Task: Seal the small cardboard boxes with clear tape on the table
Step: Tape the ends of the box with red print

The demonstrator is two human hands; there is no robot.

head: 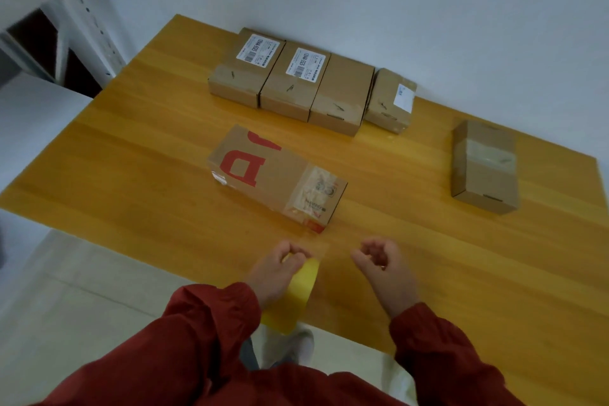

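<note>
Wooden table point(131, 175), yellow-orange, set against a white wall.

- Back row of four cardboard boxes point(342, 92): side by side along the wall, touching, all closed, contents hidden. White printed labels on the two leftmost. Rightmost smaller and tilted, with a white label on its side.
- Red-printed cardboard box point(263, 175): mid-table, lying askew, closed, contents hidden. Glossy clear tape over its near end, covering a crumpled label.
- Lone cardboard box point(484, 165): far right, well apart from the rest, closed, with a band of clear tape across its top.
- Tape roll point(298, 297): yellowish, at the table's near edge, pinched by the left hand point(280, 270). Faint clear strip just beyond the fingertips.
- Right hand point(382, 264): above the table beside the left, clenched, nothing seen in it.
- Red sleeves on both arms.
- Metal shelving point(75, 10): far left, blurred.
</note>
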